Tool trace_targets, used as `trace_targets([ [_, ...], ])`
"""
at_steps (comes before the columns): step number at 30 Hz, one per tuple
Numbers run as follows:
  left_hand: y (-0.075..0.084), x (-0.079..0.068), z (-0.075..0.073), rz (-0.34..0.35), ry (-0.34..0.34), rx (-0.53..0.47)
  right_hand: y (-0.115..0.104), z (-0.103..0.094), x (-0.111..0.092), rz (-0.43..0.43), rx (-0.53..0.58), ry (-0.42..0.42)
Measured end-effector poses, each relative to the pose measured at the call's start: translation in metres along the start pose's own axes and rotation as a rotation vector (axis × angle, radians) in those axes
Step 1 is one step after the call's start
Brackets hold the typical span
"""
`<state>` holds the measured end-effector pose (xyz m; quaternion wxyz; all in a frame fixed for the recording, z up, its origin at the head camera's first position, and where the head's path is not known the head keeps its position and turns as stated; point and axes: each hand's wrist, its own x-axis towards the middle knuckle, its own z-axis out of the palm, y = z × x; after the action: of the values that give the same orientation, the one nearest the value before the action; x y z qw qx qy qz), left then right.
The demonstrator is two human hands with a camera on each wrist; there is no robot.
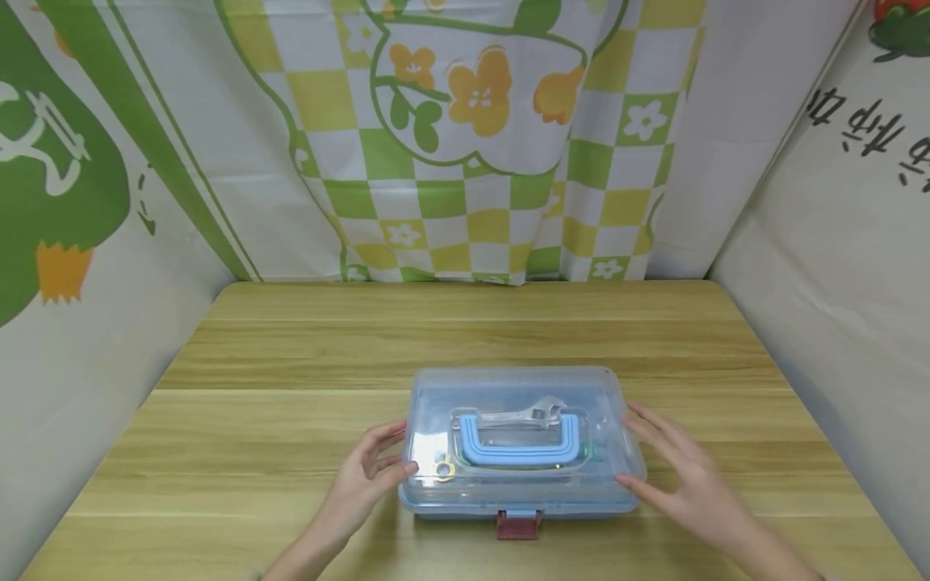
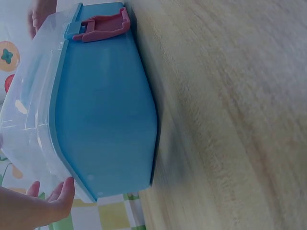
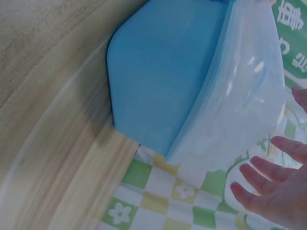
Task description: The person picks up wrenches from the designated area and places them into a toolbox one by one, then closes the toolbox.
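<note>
A toolbox [image 1: 436, 387] with a blue base and clear lid stands on the wooden table. Its light-blue handle [image 1: 521, 456] lies folded down on the lid. At the front, a dark red latch [image 1: 518, 527] juts outward. My left hand [image 1: 370, 472] is at the box's left end, thumb by the lid's front corner, fingers beside the side wall. On the other end, my right hand [image 1: 679, 468] has its fingers spread, fingertips close to the lid's edge. The right wrist view shows that hand [image 3: 273, 191] holding nothing. Through the lid, an adjustable wrench [image 1: 541, 411] shows.
Under the lid there is also a small yellow ring [image 1: 445, 468] and something green [image 1: 592, 450]. The wooden table [image 1: 291, 355] extends around the box. A patterned curtain [image 1: 479, 202] hangs along the back edge, with white printed cloth [image 1: 835, 282] at the sides.
</note>
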<state>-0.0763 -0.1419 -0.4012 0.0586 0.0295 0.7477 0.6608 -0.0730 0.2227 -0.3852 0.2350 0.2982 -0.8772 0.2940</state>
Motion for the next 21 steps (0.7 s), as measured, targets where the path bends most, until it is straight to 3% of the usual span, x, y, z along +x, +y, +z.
trace_targets([
  [3,-0.001,0.001,0.001,0.004,0.01,0.002,-0.002,0.009,0.008,-0.221,-0.022,0.078],
  [6,-0.002,0.001,0.002,0.007,0.018,0.001,-0.005,0.017,0.013,-0.351,-0.01,0.113],
  [13,-0.003,0.002,0.002,0.016,0.01,-0.003,-0.015,0.026,0.021,-0.479,-0.022,0.087],
  [21,-0.003,0.002,0.002,0.016,0.008,-0.011,-0.031,0.034,0.03,-0.656,-0.154,0.095],
])
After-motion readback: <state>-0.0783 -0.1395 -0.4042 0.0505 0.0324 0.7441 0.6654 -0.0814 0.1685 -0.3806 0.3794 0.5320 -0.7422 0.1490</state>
